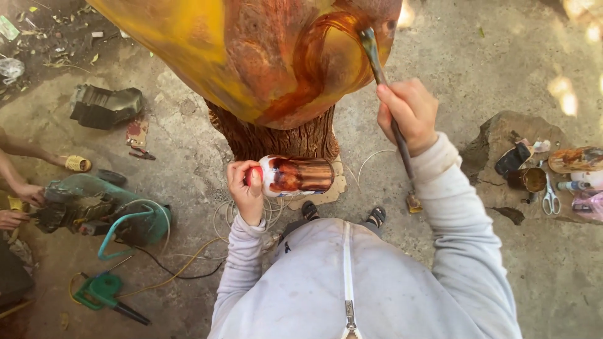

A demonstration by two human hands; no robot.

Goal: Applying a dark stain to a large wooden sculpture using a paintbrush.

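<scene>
At the person's feet: bare concrete floor [440, 56]; sandalled toes show just under the grey jacket [352, 289].
Left hand: the left hand [246, 188] is clamped round the red cap end of a stain-smeared bottle [295, 176], held on its side at waist height, apparently to keep the stain close by.
Right hand: the right hand [408, 113] is closed tight on the handle of a long brush [383, 81], gripped mid-shaft, likely so the bristles reach upward.
Brush tip: the bristles touch the carved wood sculpture [264, 56] above and beyond the right hand, where a wet amber streak curves across it.
Sculpture base: a rough bark-like stump [276, 135] stands just behind the bottle.
Floor, right edge: a flat stone [496, 135] carries scissors [551, 198], a small cup [531, 179] and tubes.
Floor, left edge: another person's hands [19, 204] rest on a green machine [119, 213]; a green power tool [103, 292] lies near.
</scene>
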